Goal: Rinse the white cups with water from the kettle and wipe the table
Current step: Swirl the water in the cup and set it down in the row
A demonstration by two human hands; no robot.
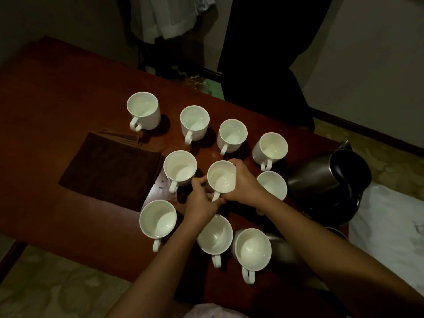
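A white cup at the middle of the cluster [221, 177] is held between both hands: the right hand [243, 183] is wrapped round its right wall with a finger over the far rim, while the left hand [202, 200] pinches at the handle, which points toward the person. Both grips are thus closed on this one cup, which stands upright or nearly so, its mouth open to the camera; whether it has been lifted clear of the surface [68, 92] cannot be told. The kettle [328, 187] lies to the right of the held cup, just past another cup [273, 184], its open mouth tipped toward the right; the right hand is judged the nearer to it, so a free right hand would be needed for pouring. Nine other white cups are ranged upright around, handles mostly toward the person. A faint pool may lie in some, but water cannot be confirmed in the dim light. A folded dark brown cloth [110, 171] rests on the surface to the left, near the left hand, with small drops or specks beside its right edge.
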